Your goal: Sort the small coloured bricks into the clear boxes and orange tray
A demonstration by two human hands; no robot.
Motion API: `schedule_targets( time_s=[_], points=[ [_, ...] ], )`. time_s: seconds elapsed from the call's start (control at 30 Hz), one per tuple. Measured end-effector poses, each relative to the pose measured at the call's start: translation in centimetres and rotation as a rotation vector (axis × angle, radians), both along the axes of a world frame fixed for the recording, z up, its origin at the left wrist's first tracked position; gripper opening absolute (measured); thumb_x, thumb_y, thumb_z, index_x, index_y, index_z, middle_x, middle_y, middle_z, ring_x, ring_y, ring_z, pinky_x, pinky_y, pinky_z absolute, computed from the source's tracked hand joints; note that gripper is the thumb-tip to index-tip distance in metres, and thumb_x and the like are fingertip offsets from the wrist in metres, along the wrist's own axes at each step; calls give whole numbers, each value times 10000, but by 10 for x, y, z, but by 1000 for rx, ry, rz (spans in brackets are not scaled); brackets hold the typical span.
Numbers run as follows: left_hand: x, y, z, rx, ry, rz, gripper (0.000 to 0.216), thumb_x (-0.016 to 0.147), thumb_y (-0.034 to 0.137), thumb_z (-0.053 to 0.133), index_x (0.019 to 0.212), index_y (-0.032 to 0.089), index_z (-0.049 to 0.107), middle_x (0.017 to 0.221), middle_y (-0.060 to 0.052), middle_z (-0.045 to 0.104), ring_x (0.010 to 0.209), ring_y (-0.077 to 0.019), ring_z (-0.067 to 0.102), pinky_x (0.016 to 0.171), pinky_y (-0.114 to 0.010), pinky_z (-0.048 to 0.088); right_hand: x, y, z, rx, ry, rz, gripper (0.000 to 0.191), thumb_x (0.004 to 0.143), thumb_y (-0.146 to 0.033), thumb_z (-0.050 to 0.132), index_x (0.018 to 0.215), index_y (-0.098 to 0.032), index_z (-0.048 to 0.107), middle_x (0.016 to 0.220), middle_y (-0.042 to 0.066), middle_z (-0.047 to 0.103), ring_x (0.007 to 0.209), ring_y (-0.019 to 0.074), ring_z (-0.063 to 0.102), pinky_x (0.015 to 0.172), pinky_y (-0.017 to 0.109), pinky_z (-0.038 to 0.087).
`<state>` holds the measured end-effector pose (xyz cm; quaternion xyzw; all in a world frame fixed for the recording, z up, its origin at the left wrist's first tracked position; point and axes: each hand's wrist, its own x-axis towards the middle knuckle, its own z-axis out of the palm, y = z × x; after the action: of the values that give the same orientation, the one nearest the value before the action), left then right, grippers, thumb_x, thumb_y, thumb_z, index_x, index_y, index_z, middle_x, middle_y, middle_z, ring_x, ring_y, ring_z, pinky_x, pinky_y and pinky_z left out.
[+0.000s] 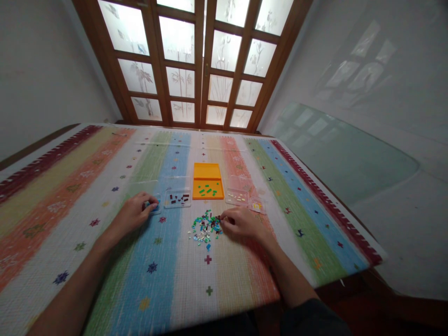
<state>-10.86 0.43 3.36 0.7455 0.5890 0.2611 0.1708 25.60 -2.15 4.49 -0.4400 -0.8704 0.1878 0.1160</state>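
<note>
A loose heap of tiny bricks [206, 228], mostly green, blue, white and dark brown, lies on the striped tablecloth. At its right edge my right hand [241, 221] has its fingertips pinched together beside some dark brown pieces; what they hold, if anything, is too small to make out. My left hand [133, 212] is curled at a small clear box with blue pieces [156, 205], its fingers drawn together over the box's left side and hiding part of it. Whatever sits in those fingers is hidden.
Beyond the heap stands an open orange case [207, 171] with green bricks. Left of it is a clear box [178, 204] of dark brown bricks. To the right are a clear box [229, 198] of cream bricks and a small one with yellow pieces [257, 206].
</note>
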Motion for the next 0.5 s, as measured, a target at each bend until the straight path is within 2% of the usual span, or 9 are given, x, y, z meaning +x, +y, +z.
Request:
schedule_targets(
  time_s=[0.2,0.5],
  points=[
    [5,-3,4,-43,68,12,369,811,441,496,836,177,752,864,-84,677,650,-202,593,681,-335,500,1,1,-1,-23,-39,-7,190,833,-136,595,879,-159,778,740,43,720,633,127,561,620,240,337],
    [1,-5,8,76,96,44,386,862,429,468,864,162,748,859,-72,653,639,-184,579,708,-337,497,4,1,-2,-8,-25,-5,198,837,-155,580,887,-156,772,765,60,725,661,142,580,619,245,347]
  ],
)
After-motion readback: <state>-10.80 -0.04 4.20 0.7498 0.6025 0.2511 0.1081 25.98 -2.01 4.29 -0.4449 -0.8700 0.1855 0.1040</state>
